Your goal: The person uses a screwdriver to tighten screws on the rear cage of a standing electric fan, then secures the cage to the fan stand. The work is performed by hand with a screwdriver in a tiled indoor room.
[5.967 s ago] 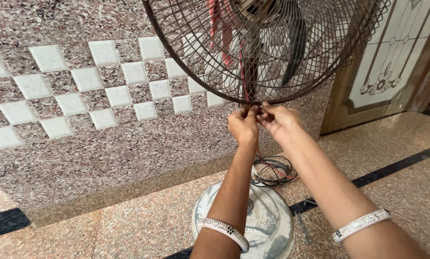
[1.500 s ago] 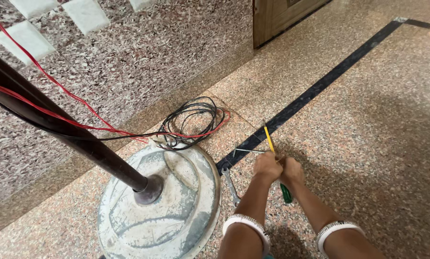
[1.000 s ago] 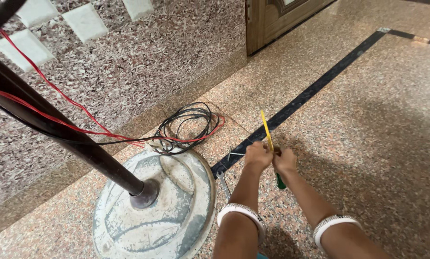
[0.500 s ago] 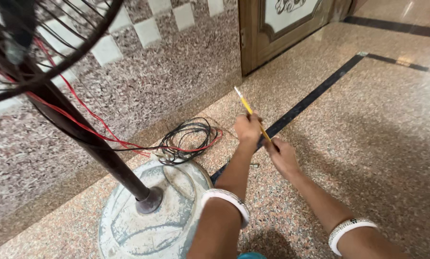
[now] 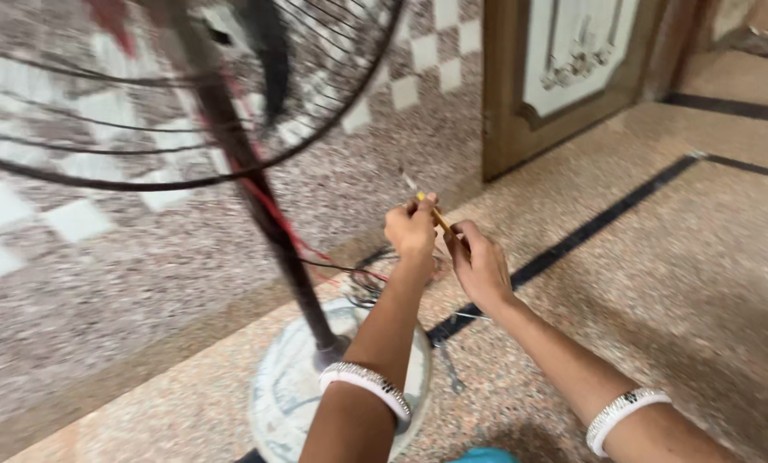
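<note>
My left hand (image 5: 411,230) and my right hand (image 5: 480,266) are raised together in front of a pedestal fan, both closed around a thin yellow-handled screwdriver (image 5: 438,219) whose metal tip points up and left. The fan's wire cage (image 5: 187,94) fills the upper left, blurred, on a dark slanted pole (image 5: 273,231) that meets a round pale base (image 5: 285,403) on the floor. Each of my wrists wears a white bangle.
A coil of black and red wires (image 5: 367,279) lies on the floor behind the base, against a speckled wall with white tiles. A small metal tool (image 5: 448,373) lies beside the base. A carved wooden door (image 5: 573,69) stands at the back right.
My hands have lifted the screwdriver from the floor up toward the fan cage. The view has tilted upward, bringing the cage and door into sight.
</note>
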